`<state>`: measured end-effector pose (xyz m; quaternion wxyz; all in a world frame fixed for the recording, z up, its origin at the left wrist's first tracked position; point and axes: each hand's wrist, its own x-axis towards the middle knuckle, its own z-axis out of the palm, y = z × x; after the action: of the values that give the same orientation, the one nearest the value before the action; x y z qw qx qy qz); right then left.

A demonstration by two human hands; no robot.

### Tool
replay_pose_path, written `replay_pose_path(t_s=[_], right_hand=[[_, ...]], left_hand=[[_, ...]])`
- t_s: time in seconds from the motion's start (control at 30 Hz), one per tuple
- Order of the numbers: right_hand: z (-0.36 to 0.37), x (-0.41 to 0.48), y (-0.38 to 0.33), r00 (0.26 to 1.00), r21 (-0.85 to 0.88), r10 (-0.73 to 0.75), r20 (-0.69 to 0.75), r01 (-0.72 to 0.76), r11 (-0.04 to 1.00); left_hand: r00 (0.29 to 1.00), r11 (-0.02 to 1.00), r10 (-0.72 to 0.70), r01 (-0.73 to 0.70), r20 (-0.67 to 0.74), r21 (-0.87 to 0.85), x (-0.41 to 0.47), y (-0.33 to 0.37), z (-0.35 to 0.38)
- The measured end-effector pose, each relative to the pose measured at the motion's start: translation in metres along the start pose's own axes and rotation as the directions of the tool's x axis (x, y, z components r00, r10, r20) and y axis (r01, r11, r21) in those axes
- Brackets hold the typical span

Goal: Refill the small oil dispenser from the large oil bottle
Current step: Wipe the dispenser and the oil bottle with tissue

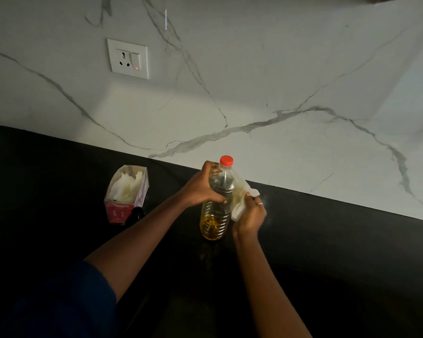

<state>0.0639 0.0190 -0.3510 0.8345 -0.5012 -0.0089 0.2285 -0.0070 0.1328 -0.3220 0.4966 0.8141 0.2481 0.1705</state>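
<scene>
The large clear oil bottle (215, 215) stands upright on the black counter (327, 240), its red cap (226, 161) screwed on and a little yellow oil in the bottom. My left hand (203, 186) grips the bottle's upper body. My right hand (250, 217) presses a crumpled white tissue (241, 201) against the bottle's right side. A small dark object (136, 213), perhaps the dispenser, sits by the tissue box, too dim to make out.
A pink tissue box (127, 193) with white tissues stands open on the counter to the left. Behind runs a white marble wall with a power socket (128, 59). The counter's back edge slants down to the right.
</scene>
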Motion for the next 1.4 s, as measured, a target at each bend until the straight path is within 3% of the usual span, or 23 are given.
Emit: replay_pose_path(t_s=[0.1,0.2,0.27,0.33,0.43,0.5,0.7,0.8,0.9,1.03,1.17,1.23,1.4], right_hand=[[-0.008,0.001,-0.018,0.991,0.316,0.115,0.068,-0.131,0.94],[-0.012,0.006,-0.023,0.993,0.348,0.113,0.038,-0.119,0.93],[-0.01,0.008,-0.024,0.999,0.247,0.014,-0.03,-0.006,0.969],[-0.005,0.004,-0.023,0.985,0.031,-0.171,-0.035,0.172,0.985],[0.0,-0.008,-0.009,0.917,-0.339,-0.377,0.128,0.398,0.853],[0.003,-0.012,0.002,0.894,-0.454,-0.411,0.179,0.446,0.772],[0.018,-0.002,-0.004,0.861,-0.502,-0.436,0.263,0.508,0.7],[0.018,0.005,-0.009,0.873,-0.517,-0.436,0.22,0.483,0.706],[0.007,0.003,0.0,0.868,-0.648,-0.464,0.178,0.458,0.609],[-0.004,-0.011,0.016,0.823,-0.69,-0.53,0.204,0.505,0.518],[0.002,-0.016,0.019,0.727,-0.668,-0.646,0.233,0.602,0.437],[0.007,-0.014,0.014,0.73,-0.654,-0.647,0.219,0.603,0.458],[0.013,-0.004,0.003,0.85,-0.616,-0.476,0.223,0.502,0.607]], left_hand=[[0.998,0.999,0.019,-0.02,0.056,0.026,0.001,0.001,-0.004],[0.998,0.994,0.011,-0.005,0.058,-0.107,0.0,0.006,-0.005],[1.0,0.983,0.009,-0.013,-0.024,-0.185,0.002,0.01,-0.004],[0.995,0.993,0.016,-0.028,-0.1,-0.115,0.005,0.015,-0.001],[0.993,0.998,0.028,-0.034,-0.113,-0.06,0.007,0.025,0.009],[0.989,0.998,0.021,-0.03,-0.148,-0.058,0.007,0.026,0.014],[0.982,0.999,0.027,-0.033,-0.184,-0.031,0.008,0.024,0.016],[0.978,1.0,0.014,-0.018,-0.207,-0.02,0.01,0.024,0.016],[0.976,1.0,-0.005,0.002,-0.219,-0.016,0.011,0.023,0.015],[0.973,1.0,-0.006,0.0,-0.23,-0.026,0.012,0.024,0.015],[0.973,1.0,0.001,-0.001,-0.231,-0.001,0.013,0.025,0.017],[0.972,1.0,0.006,-0.005,-0.233,0.003,0.012,0.025,0.019],[0.971,1.0,0.026,-0.024,-0.24,0.009,0.01,0.024,0.018]])
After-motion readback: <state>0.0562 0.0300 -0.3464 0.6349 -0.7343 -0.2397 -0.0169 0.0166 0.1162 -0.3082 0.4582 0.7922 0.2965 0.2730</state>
